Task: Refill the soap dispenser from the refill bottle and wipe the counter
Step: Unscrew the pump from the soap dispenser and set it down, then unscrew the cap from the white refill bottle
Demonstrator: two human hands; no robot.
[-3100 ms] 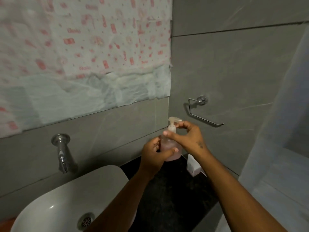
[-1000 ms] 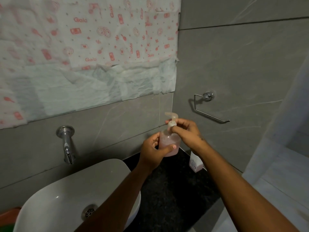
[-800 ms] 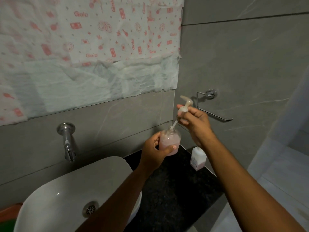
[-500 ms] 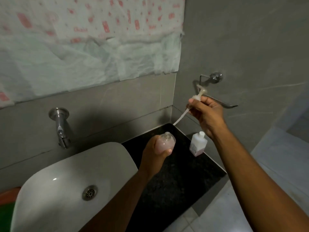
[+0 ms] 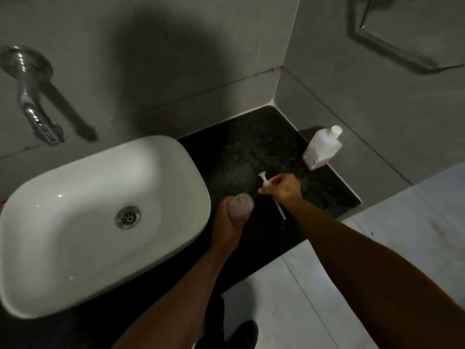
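Observation:
My left hand grips the clear soap dispenser bottle, which holds pink liquid and has no top on, just right of the basin. My right hand holds the white pump head low over the black counter; its long tube trails toward me and seems to touch the counter. The white refill bottle, cap on, stands against the right wall at the counter's edge.
A white basin with a metal drain fills the left. A chrome tap juts from the grey tiled wall above it. A metal towel holder hangs on the right wall. Pale floor tiles lie beyond the counter's front edge.
My right hand pulled the pump out of the dispenser and brought it down to the counter. My left hand lowered the open bottle. The view tilted downward.

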